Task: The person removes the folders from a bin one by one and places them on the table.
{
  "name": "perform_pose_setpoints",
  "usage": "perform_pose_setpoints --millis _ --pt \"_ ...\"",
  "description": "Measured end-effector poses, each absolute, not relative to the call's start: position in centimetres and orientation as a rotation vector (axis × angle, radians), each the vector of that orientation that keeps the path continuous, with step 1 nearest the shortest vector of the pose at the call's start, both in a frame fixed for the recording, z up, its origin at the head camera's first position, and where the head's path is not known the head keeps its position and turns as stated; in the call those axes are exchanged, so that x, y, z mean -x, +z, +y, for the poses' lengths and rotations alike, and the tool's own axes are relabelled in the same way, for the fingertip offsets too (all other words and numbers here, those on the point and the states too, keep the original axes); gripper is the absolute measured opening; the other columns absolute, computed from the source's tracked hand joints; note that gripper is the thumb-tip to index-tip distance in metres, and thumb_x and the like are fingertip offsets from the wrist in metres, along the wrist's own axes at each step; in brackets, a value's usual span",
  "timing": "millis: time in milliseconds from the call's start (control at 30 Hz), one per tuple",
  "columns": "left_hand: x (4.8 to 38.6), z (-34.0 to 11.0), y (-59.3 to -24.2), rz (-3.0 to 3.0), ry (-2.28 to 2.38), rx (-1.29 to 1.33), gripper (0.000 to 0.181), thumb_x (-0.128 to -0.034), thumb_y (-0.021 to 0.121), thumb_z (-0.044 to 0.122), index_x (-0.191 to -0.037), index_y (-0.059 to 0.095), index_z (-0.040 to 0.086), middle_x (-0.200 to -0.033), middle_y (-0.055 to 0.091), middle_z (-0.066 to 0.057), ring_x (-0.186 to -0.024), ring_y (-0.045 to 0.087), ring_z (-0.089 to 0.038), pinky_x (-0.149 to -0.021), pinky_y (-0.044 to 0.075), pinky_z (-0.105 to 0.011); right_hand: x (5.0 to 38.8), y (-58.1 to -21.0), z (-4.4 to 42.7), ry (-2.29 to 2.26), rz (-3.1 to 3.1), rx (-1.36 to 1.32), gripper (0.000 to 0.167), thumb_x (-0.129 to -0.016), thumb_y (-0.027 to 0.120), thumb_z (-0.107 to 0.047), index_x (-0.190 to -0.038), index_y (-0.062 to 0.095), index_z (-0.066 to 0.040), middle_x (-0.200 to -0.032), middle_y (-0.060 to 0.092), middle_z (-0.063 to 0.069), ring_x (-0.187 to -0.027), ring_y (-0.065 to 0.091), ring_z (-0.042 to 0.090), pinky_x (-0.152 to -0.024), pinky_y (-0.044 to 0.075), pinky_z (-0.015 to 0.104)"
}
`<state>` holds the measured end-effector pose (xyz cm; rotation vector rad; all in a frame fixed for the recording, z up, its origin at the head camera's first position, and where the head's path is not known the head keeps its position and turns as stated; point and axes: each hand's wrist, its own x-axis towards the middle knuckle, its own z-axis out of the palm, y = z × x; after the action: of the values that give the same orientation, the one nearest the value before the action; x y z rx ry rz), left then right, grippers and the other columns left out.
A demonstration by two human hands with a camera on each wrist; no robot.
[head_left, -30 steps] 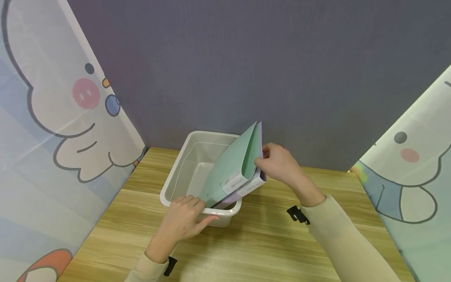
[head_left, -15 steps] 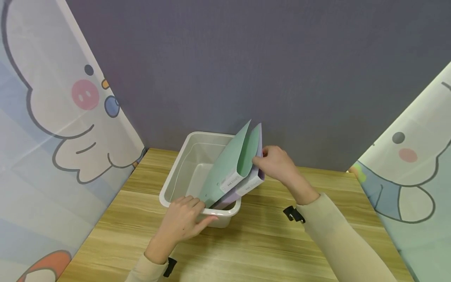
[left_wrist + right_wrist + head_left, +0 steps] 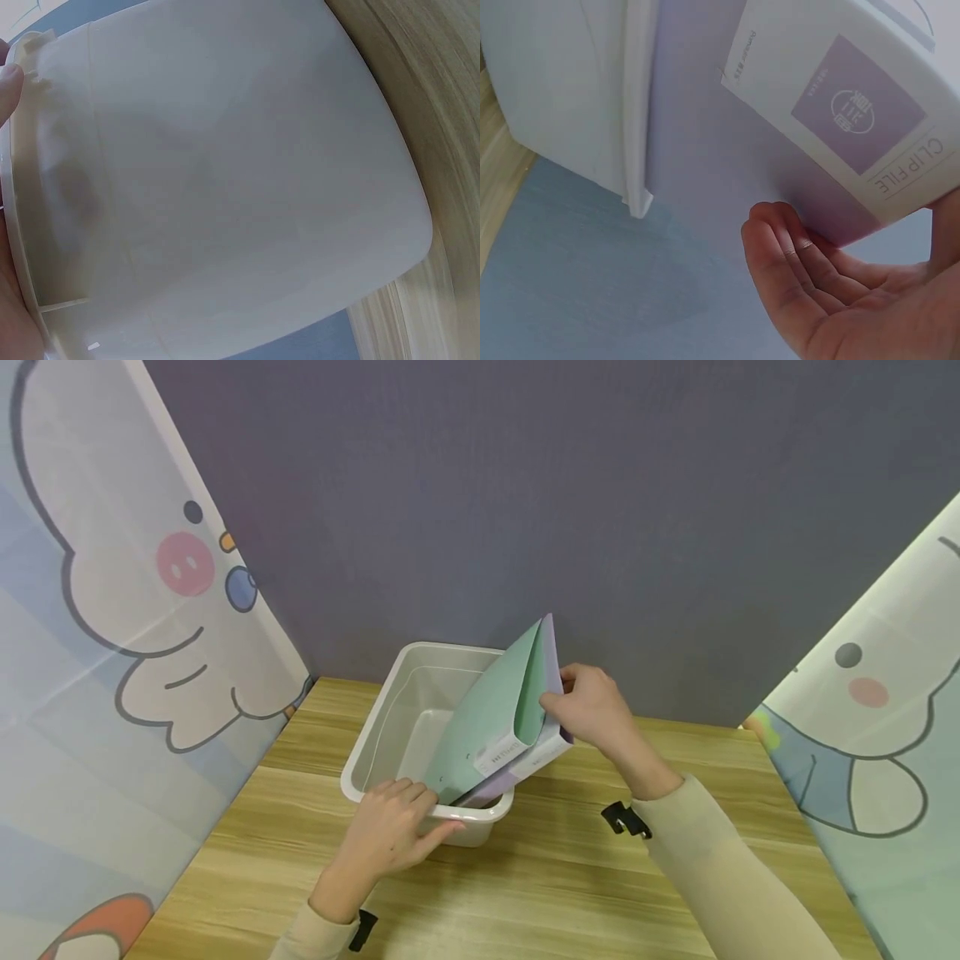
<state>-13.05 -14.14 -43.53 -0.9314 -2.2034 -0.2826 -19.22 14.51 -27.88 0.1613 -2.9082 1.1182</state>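
Note:
A green folder [image 3: 480, 718] and a purple folder [image 3: 551, 664] lean together in a light grey plastic bin [image 3: 375, 714], tilted to the right with their upper parts above its rim. My right hand [image 3: 596, 706] pinches the folders at their right edge. In the right wrist view its fingers [image 3: 780, 255] lie against the purple folder [image 3: 720, 142], whose white label reads CLIP FILE. My left hand [image 3: 390, 827] grips the bin's near rim, fingers over the edge and thumb along the outside. The left wrist view is filled by the bin's outer wall [image 3: 225, 180].
The bin stands on a wood-grain table [image 3: 570, 860] close to a dark grey wall panel [image 3: 570, 510]. Cloths printed with cartoon figures hang on the left [image 3: 112, 577] and on the right [image 3: 885, 743].
The folders first tipped slightly left with the green one's cover spreading, then came back right and closer together. My right hand moved slightly with them; my left hand stayed on the rim.

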Motion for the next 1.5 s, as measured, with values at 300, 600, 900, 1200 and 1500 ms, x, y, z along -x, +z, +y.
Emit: perform_pose_setpoints --millis 300,600,900,1200,1500 --pt "13.0 -14.3 -43.6 -2.209 -0.279 0.916 0.062 -0.0991 0.045 0.067 -0.067 0.055 0.016 -0.06 0.052 0.006 -0.051 0.046 -0.012 -0.05 0.036 -0.025 18.5 -26.3 16.0 1.336 -2.818 -0.168 0.044 -0.085 0.054 -0.013 -0.124 0.06 0.005 -0.109 0.067 0.018 -0.088 0.064 0.027 -0.072 0.051 0.033" --pt "13.2 -14.2 -43.7 -2.208 -0.27 0.92 0.061 -0.0991 0.045 0.067 -0.067 0.054 0.016 -0.06 0.051 0.006 -0.051 0.046 -0.013 -0.05 0.035 -0.025 18.5 -25.6 17.1 1.766 -2.692 -0.072 0.059 -0.086 0.052 -0.005 -0.142 0.042 0.012 -0.129 0.057 0.027 -0.103 0.062 0.029 -0.076 0.055 0.026" --pt "13.1 -14.3 -43.6 -2.193 -0.274 0.928 0.059 -0.0976 0.05 0.066 -0.066 0.051 0.016 -0.06 0.051 0.006 -0.051 0.046 -0.013 -0.05 0.036 -0.026 18.2 -25.1 18.8 2.027 -2.61 -0.088 0.066 -0.091 0.054 -0.004 -0.15 0.028 0.011 -0.135 0.05 0.029 -0.097 0.063 0.02 -0.076 0.057 0.027" --pt "13.1 -14.1 -43.6 -2.19 -0.272 0.928 0.059 -0.0981 0.048 0.066 -0.065 0.049 0.017 -0.06 0.053 0.006 -0.051 0.048 -0.013 -0.049 0.036 -0.026 17.7 -25.0 20.8 2.146 -2.572 -0.053 0.063 -0.097 0.052 -0.006 -0.153 0.026 0.007 -0.138 0.044 0.023 -0.107 0.059 0.026 -0.081 0.057 0.034" --pt "13.1 -14.2 -43.8 -2.208 -0.271 0.916 0.06 -0.0984 0.047 0.067 -0.068 0.054 0.016 -0.062 0.056 0.005 -0.052 0.049 -0.015 -0.051 0.039 -0.028 17.3 -25.8 23.1 2.306 -2.366 -0.028 0.055 -0.098 0.056 -0.007 -0.147 0.034 0.003 -0.115 0.062 0.004 -0.095 0.067 0.017 -0.074 0.058 0.032"
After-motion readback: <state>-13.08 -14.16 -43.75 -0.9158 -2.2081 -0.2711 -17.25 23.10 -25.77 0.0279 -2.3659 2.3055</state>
